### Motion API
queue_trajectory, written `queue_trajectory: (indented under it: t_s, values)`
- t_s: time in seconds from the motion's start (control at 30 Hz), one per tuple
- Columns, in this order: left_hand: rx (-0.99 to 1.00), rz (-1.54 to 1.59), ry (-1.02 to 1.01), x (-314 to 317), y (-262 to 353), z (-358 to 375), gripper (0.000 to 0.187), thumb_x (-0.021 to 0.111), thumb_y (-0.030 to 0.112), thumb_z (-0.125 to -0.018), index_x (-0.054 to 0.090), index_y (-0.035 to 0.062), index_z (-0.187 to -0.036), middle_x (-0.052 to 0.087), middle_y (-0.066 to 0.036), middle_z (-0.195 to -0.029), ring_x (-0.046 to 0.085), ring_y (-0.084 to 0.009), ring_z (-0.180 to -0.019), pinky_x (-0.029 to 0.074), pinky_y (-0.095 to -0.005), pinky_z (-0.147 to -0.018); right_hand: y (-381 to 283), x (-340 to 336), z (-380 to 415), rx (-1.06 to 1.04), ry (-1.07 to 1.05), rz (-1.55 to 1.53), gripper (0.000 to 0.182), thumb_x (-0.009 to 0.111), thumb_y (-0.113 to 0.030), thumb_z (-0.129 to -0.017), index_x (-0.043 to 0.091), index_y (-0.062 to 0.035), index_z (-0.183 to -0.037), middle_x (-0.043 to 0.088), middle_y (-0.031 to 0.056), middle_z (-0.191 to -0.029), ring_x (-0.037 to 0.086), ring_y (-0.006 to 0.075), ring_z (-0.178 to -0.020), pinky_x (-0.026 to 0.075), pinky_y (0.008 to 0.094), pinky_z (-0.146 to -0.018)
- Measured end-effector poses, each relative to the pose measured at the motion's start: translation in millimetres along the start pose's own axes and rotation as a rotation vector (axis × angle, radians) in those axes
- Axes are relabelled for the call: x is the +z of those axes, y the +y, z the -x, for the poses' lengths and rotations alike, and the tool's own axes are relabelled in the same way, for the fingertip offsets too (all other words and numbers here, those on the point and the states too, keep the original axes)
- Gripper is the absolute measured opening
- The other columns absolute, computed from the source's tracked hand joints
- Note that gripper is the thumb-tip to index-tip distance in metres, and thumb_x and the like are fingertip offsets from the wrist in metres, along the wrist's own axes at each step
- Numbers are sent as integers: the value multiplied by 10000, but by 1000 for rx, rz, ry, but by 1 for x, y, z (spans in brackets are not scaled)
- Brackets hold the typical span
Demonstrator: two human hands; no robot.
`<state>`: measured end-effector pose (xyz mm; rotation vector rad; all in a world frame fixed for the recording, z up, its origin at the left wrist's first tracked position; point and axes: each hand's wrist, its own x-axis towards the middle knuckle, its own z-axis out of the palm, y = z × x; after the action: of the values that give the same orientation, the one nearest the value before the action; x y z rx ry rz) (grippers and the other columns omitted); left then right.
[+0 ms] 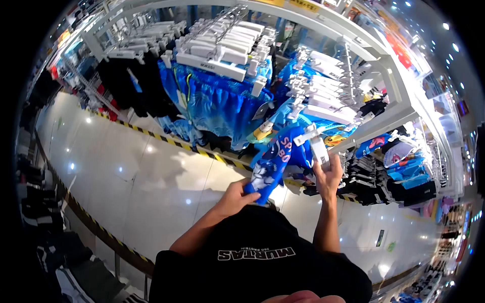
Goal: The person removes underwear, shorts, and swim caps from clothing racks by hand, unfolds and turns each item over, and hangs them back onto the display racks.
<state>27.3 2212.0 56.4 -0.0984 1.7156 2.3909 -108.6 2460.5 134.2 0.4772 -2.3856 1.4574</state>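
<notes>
A blue printed garment (275,161) with orange lettering and white flowers hangs before my chest, tilted down to the left. My left hand (237,198) pinches its lower end between thumb and fingers. Up at the garment's top is a white clip hanger (319,146), with my right hand (329,174) closed around it. Just behind, more blue printed clothes (309,120) hang on white hangers (328,96) from the rack. The far side of the garment is hidden.
Blue swim shorts (217,108) and black shorts (129,83) hang on the white rack (409,103). Lower right are more hung clothes (404,171). Black-and-yellow tape (156,135) edges the rack base on the tiled floor (116,166). Dark clothes (81,262) lie at lower left.
</notes>
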Motion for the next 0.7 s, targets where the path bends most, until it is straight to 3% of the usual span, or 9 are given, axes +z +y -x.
queue_trajectory:
  t_s: [0.07, 0.17, 0.23, 0.3, 0.4, 0.57, 0.7]
  values:
    - [-19, -78, 160, -4, -3, 12, 225, 685, 103, -903, 668, -78, -1035, 698, -62, -852, 623, -96, -772, 510, -259, -720, 0, 13, -9, 44, -76, -141, 282, 734, -56, -818, 598, 25, -1053, 602, 21, -847, 534, 64, -718, 445, 226, -626]
    - [131, -69, 294, -2, 6, 27, 270, 723, 138, -893, 666, -65, -1061, 703, -54, -911, 616, -93, -811, 508, -259, -749, 0, 41, -20, 79, -126, -319, 293, 799, -75, -795, 583, 11, -973, 634, 34, -834, 560, 65, -724, 468, 225, -636]
    - [171, -99, 346, -3, 12, 34, 281, 732, 151, -891, 668, -59, -1067, 705, -53, -931, 618, -97, -826, 509, -263, -760, -11, 57, -21, 67, -146, -359, 284, 814, -82, -794, 559, -18, -902, 606, -1, -783, 519, 46, -666, 432, 213, -582]
    - [216, -110, 397, -10, 15, 38, 285, 735, 157, -892, 670, -53, -1073, 706, -53, -946, 620, -100, -836, 510, -266, -768, -13, 72, -19, 81, -184, -409, 234, 766, -73, -831, 543, -47, -896, 577, -31, -771, 484, 19, -655, 386, 187, -579]
    - [266, -97, 450, -18, 16, 41, 279, 732, 159, -896, 673, -45, -1077, 708, -54, -954, 620, -99, -840, 511, -269, -773, -17, 80, -18, 119, -227, -393, 241, 768, -88, -842, 532, -55, -884, 589, -27, -775, 495, 17, -656, 395, 188, -579]
    - [240, 4, 454, -18, 19, 36, 269, 721, 166, -905, 677, -39, -1073, 706, -51, -948, 615, -90, -838, 513, -271, -768, -21, 70, -15, 175, -215, -453, 261, 769, -64, -831, 508, -48, -845, 601, -9, -765, 520, 32, -662, 412, 201, -563]
    - [186, 98, 296, -15, 7, 21, 239, 662, 156, -950, 675, -37, -1091, 693, -30, -960, 599, -82, -895, 484, -263, -837, -13, 60, -6, 204, -215, -633, 211, 741, -57, -853, 565, -30, -966, 653, 19, -908, 576, 46, -782, 465, 209, -691]
